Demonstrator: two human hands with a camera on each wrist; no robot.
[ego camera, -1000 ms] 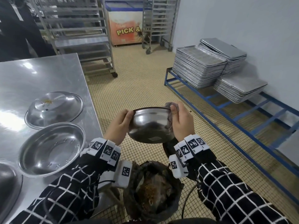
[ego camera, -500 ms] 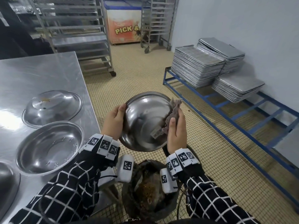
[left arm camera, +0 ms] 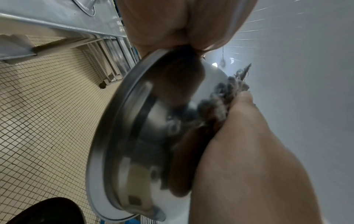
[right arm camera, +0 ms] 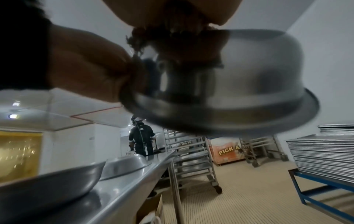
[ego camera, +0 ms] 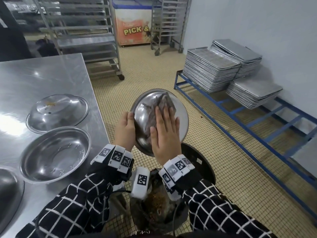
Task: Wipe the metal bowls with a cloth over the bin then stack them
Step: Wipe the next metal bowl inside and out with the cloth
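Your sleeves (ego camera: 82, 201) are black with a thin white grid check. Behind your fingers, each wrist wears a band of white blocks (ego camera: 116, 156) printed with black square markers.

Bowl (ego camera: 178, 115) gripped at its rim by the left hand (ego camera: 125, 129): polished metal, mirror-glossy, smooth. Cloth (ego camera: 165, 103) under the flat right hand (ego camera: 164, 134): grey, matt, frayed and rough at the edge. Table (ego camera: 51, 78) left of the hands: brushed steel, shiny, finely scratched. Bowls on it (ego camera: 56, 153): glossy metal. Floor (ego camera: 205, 152) right of the hands: small matt tiles. Trays (ego camera: 211, 73) beyond the right hand: dull metal.
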